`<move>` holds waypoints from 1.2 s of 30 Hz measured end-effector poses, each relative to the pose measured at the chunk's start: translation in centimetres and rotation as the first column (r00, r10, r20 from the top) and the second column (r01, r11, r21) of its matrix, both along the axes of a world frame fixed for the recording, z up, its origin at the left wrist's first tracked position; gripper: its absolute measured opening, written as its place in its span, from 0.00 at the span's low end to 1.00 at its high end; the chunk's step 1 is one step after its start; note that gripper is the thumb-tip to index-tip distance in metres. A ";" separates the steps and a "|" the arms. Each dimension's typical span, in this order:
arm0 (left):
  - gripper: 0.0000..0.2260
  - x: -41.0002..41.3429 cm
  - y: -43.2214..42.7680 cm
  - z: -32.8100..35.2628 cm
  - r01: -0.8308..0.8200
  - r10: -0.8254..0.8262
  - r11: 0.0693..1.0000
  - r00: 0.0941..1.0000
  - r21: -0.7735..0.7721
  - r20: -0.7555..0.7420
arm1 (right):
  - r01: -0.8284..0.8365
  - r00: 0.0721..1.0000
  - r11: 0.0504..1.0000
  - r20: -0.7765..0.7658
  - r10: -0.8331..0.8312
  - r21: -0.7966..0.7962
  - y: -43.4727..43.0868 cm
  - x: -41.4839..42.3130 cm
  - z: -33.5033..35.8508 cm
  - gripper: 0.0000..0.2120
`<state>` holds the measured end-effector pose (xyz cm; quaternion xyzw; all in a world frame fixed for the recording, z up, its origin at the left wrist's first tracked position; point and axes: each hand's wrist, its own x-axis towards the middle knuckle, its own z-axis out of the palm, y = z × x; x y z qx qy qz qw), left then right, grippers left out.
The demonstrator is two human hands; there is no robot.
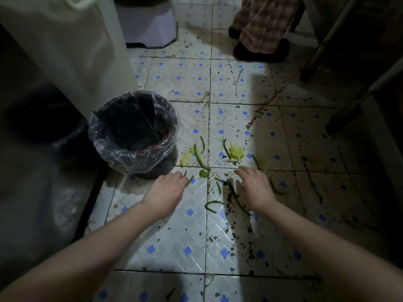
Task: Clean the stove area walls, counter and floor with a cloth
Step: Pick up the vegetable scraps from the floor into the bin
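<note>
Green vegetable strips (pixel 198 156) and pale yellow-green scraps (pixel 236 152) lie scattered on the dirty white floor tiles (pixel 189 236) with blue diamonds. My left hand (pixel 165 191) reaches down beside the bin, and its fingertips pinch the end of one short green strip (pixel 191 178). My right hand (pixel 255 188) hovers over more strips (pixel 234 194) with fingers spread and relaxed, holding nothing. No cloth is in view.
A dark bin (pixel 133 132) lined with a clear plastic bag stands left of the scraps. A white appliance (pixel 72 46) rises behind it. Another person's legs and dark slippers (pixel 261 50) stand at the far side. Furniture legs (pixel 344 118) are on the right. Brown splatter covers the right tiles.
</note>
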<state>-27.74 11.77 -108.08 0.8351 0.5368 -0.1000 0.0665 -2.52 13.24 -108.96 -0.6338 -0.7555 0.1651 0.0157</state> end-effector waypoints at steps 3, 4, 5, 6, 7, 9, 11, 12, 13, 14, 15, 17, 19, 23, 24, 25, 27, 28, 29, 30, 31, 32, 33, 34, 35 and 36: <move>0.14 -0.5 -0.5 -1.8 -0.009 0.007 0.999 0.999 -0.036 -0.040 | -0.021 1.000 1.000 -0.016 0.021 -0.010 -0.5 -0.6 -1.4 0.28; 0.14 -0.6 -0.6 -2.3 -0.009 0.006 0.999 0.998 -0.048 -0.058 | -0.030 0.999 0.999 -0.014 0.029 -0.025 -0.8 -0.7 -1.9 0.29; 0.14 -0.6 -0.7 -2.7 -0.005 0.000 0.998 0.997 -0.060 -0.078 | -0.037 0.999 0.998 -0.010 0.037 -0.043 -1.0 -0.7 -2.3 0.29; 0.14 -0.6 -0.7 -3.2 0.003 -0.010 0.998 0.995 -0.070 -0.097 | -0.048 0.999 0.997 -0.007 0.047 -0.065 -1.2 -0.8 -2.8 0.30; 0.14 -0.6 -0.7 -3.5 0.016 -0.024 0.997 0.993 -0.077 -0.112 | -0.059 0.998 0.995 -0.004 0.059 -0.086 -1.4 -0.8 -3.2 0.30; 0.16 -0.7 -0.7 -4.1 0.034 -0.046 0.995 0.990 -0.093 -0.133 | -0.085 0.996 0.990 -0.010 0.084 -0.109 -1.6 -1.0 -3.9 0.29; 0.20 -0.8 -0.8 -4.7 0.028 -0.045 0.994 0.986 -0.107 -0.159 | -0.123 0.992 0.985 -0.027 0.121 -0.121 -1.8 -1.0 -4.6 0.27; 0.23 -0.9 -0.7 -5.0 0.020 -0.041 0.993 0.983 -0.114 -0.182 | -0.145 0.989 0.980 -0.035 0.141 -0.135 -1.9 -1.1 -4.9 0.26; 0.27 -1.0 -0.6 -5.3 0.010 -0.036 0.992 0.979 -0.128 -0.203 | -0.168 0.986 0.974 -0.041 0.164 -0.152 -1.9 -1.1 -5.2 0.25; 0.30 -1.1 -0.5 -5.6 -0.003 -0.028 0.990 0.976 -0.144 -0.215 | -0.193 0.981 0.967 -0.047 0.188 -0.165 -1.9 -1.1 -5.5 0.23; 0.33 -1.1 -0.3 -5.8 -0.014 -0.021 0.987 0.976 -0.158 -0.219 | -0.214 0.977 0.961 -0.056 0.208 -0.172 -2.0 -1.2 -5.8 0.23; 0.40 -1.2 0.0 -6.0 -0.020 -0.019 0.985 0.976 -0.173 -0.219 | -0.237 0.971 0.955 -0.079 0.226 -0.179 -2.1 -1.4 -6.2 0.22; 0.41 -1.2 0.4 -6.3 -0.004 -0.033 0.986 0.975 -0.166 -0.218 | -0.256 0.966 0.951 -0.089 0.244 -0.175 -2.1 -1.8 -6.7 0.20; 0.31 -1.1 1.2 -6.7 -0.004 -0.026 0.982 0.988 -0.191 -0.155 | -0.258 0.965 0.953 -0.101 0.244 -0.159 -1.8 -2.4 -7.5 0.17; 0.30 -1.0 1.4 -6.8 0.000 -0.029 0.980 0.989 -0.200 -0.143 | -0.251 0.966 0.955 -0.105 0.236 -0.161 -1.8 -2.5 -7.7 0.17; 0.29 -0.9 1.5 -7.0 0.008 -0.036 0.979 0.990 -0.205 -0.134 | -0.239 0.969 0.957 -0.109 0.223 -0.164 -1.8 -2.6 -7.9 0.17; 0.27 -0.7 1.7 -7.3 0.016 -0.041 0.978 0.992 -0.206 -0.118 | -0.186 0.979 0.969 -0.118 0.168 -0.165 -1.7 -2.8 -8.2 0.21; 0.27 -0.7 1.8 -7.5 0.011 -0.033 0.979 0.994 -0.202 -0.105 | -0.150 0.984 0.975 -0.122 0.131 -0.163 -1.5 -2.8 -8.3 0.25; 0.26 -0.6 1.8 -7.6 0.004 -0.022 0.981 0.996 -0.195 -0.090 | -0.123 0.988 0.979 -0.116 0.105 -0.160 -1.3 -2.8 -8.4 0.28; 0.25 -0.6 1.9 -7.6 -0.002 -0.012 0.982 0.997 -0.187 -0.075 | -0.105 0.991 0.981 -0.099 0.090 -0.163 -1.1 -2.8 -8.5 0.33; 0.24 -0.5 2.0 -7.7 -0.004 -0.007 0.984 0.998 -0.177 -0.059 | -0.088 0.994 0.980 -0.078 0.075 -0.179 -0.7 -2.7 -8.7 0.37; 0.23 -0.4 2.2 -7.8 -0.003 -0.005 0.986 0.999 -0.167 -0.045 | -0.063 0.996 0.976 -0.069 0.049 -0.206 -0.4 -2.7 -8.8 0.40; 0.23 -0.3 2.4 -7.8 -0.004 -0.001 0.988 0.999 -0.157 -0.033 | -0.035 0.997 0.972 -0.071 0.019 -0.233 -0.1 -2.7 -8.9 0.42; 0.23 -0.2 2.6 -7.8 -0.008 0.005 0.989 1.000 -0.149 -0.023 | -0.016 0.997 0.969 -0.078 -0.003 -0.248 0.1 -2.7 -9.0 0.43; 0.25 0.0 2.7 -7.9 -0.017 0.016 0.989 1.000 -0.144 -0.007 | -0.017 0.997 0.968 -0.079 -0.003 -0.249 0.2 -2.7 -9.0 0.42; 0.27 0.0 2.8 -8.0 -0.032 0.035 0.988 0.999 -0.148 0.018 | -0.037 0.997 0.971 -0.076 0.020 -0.236 0.3 -2.7 -8.9 0.40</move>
